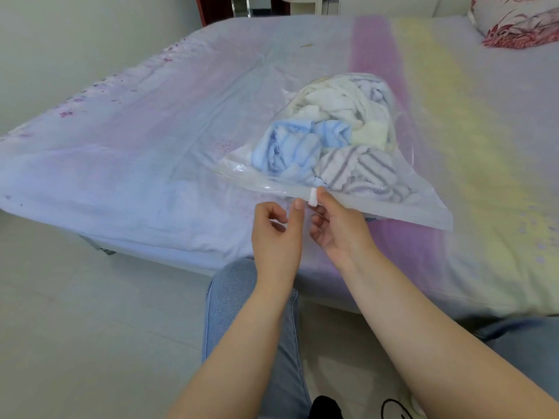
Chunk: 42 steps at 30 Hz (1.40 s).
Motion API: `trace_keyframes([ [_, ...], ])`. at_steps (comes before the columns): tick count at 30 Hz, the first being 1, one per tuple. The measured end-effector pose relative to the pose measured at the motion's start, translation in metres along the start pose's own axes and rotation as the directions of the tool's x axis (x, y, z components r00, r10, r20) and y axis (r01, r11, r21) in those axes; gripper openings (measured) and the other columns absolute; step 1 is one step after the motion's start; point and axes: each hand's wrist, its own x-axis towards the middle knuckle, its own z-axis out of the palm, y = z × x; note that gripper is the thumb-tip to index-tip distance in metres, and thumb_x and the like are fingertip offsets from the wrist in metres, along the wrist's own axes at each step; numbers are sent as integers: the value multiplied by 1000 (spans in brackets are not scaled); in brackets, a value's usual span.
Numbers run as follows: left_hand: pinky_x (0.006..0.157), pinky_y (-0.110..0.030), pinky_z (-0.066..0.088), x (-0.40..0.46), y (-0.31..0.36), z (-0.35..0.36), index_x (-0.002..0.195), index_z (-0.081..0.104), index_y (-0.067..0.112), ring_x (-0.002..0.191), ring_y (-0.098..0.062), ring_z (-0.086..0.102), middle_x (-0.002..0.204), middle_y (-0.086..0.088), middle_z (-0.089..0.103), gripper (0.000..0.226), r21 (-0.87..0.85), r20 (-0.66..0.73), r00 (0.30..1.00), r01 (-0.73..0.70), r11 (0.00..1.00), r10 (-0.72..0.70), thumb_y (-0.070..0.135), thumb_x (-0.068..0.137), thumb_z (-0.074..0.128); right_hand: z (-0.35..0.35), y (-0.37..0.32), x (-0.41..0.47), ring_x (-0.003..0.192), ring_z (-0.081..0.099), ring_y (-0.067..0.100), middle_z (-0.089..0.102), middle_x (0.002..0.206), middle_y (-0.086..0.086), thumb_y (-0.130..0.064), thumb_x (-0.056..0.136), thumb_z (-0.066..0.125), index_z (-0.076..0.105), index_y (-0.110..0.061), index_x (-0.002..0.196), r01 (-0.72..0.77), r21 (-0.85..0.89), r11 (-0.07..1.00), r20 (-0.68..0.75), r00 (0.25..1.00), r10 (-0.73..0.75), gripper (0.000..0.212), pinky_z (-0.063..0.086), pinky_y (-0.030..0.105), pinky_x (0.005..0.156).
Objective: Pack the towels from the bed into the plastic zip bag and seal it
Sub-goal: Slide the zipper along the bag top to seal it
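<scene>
A clear plastic zip bag (pixel 423 207) lies on the bed (pixel 151 146), stuffed with towels: a blue one (pixel 290 146), a grey-striped one (pixel 360 170) and white and cream ones (pixel 332 101) behind. The bag's zip edge runs along its near side, with a small white slider clip (pixel 312 197) on it. My right hand (pixel 335 228) pinches that slider between thumb and fingers. My left hand (pixel 278 228) is just left of it, fingers curled, thumb tip raised near the zip edge; whether it holds the edge I cannot tell.
The bed has a pastel sheet with pink and yellow bands and reaches its near edge at my knees. A red-patterned pillow (pixel 520 22) sits at the far right. Pale floor (pixel 75 328) lies to the left. My jeans-clad legs are below.
</scene>
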Motion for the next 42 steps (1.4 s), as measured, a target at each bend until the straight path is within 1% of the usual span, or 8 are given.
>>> trace_keyframes([
  [3, 63, -19, 41, 12, 6, 10, 71, 56, 7, 58, -3, 51, 61, 11, 57, 48, 129, 338, 924, 145, 981, -181, 50, 92, 56, -4, 9, 2, 60, 55, 13, 57, 68, 2, -25, 88, 67, 64, -11, 84, 9, 57, 998, 30, 999, -11, 15, 48, 27, 61],
  [8, 45, -13, 38, 17, 24, 25, 56, 60, 8, 40, -4, 49, 43, 6, 55, 52, 1, 493, 837, 275, 962, -239, 42, 95, 56, -14, 0, 1, 47, 33, 10, 31, 53, -2, -20, 92, 59, 48, -17, 60, 53, 63, 997, 65, 996, -57, 34, 32, 26, 50],
  [11, 43, -18, 32, 17, 27, 30, 41, 57, 21, 39, -7, 43, 41, 5, 51, 57, -12, 560, 776, 359, 933, -291, 39, 95, 57, -22, -4, -3, 41, 32, 10, 36, 43, -4, -24, 98, 51, 48, -14, 58, 113, -2, 994, 81, 990, -113, 41, 32, 26, 46],
  [19, 56, -27, 49, 5, 24, 56, 49, 60, 11, 44, -11, 54, 44, -2, 57, 44, -23, 483, 831, 328, 945, -276, 26, 91, 59, -40, -4, 1, 41, 34, 7, 33, 46, -4, -21, 99, 48, 45, -17, 56, 164, 105, 981, -12, 986, -163, 43, 37, 20, 44],
  [22, 50, -22, 45, 1, 26, 58, 48, 58, 8, 41, -12, 50, 43, -4, 55, 46, -128, 443, 853, 364, 922, -275, 18, 92, 55, -37, -7, -1, 38, 31, 8, 31, 43, -5, -17, 98, 46, 36, -18, 54, 148, 186, 971, -34, 989, -145, 45, 32, 17, 40],
  [28, 37, -18, 22, 12, 32, 41, 45, 37, 18, 35, -9, 27, 40, 5, 33, 51, -501, 306, 875, 482, 719, -375, 10, 94, 49, -27, -16, 0, 40, 44, 10, 36, 44, -1, -14, 95, 49, 46, -11, 65, 80, 405, 911, -51, 997, -65, 30, 53, 23, 49],
  [32, 40, -20, 14, 22, 22, 20, 43, 26, 26, 41, -10, 15, 43, 7, 20, 59, -511, 230, 904, 426, 746, -359, 7, 94, 49, -30, -14, -2, 40, 43, 10, 36, 46, -1, -14, 95, 50, 50, -10, 71, 85, 364, 928, -61, 996, -67, 24, 54, 24, 50],
  [42, 42, -24, 16, 38, 20, -4, 52, 30, 21, 42, -11, 19, 46, 6, 25, 49, -607, 60, 920, 341, 718, -386, 10, 94, 52, -15, -15, 1, 43, 52, 14, 46, 45, 3, -11, 95, 50, 50, -7, 63, 18, 481, 877, -53, 999, 9, 32, 60, 30, 56],
])
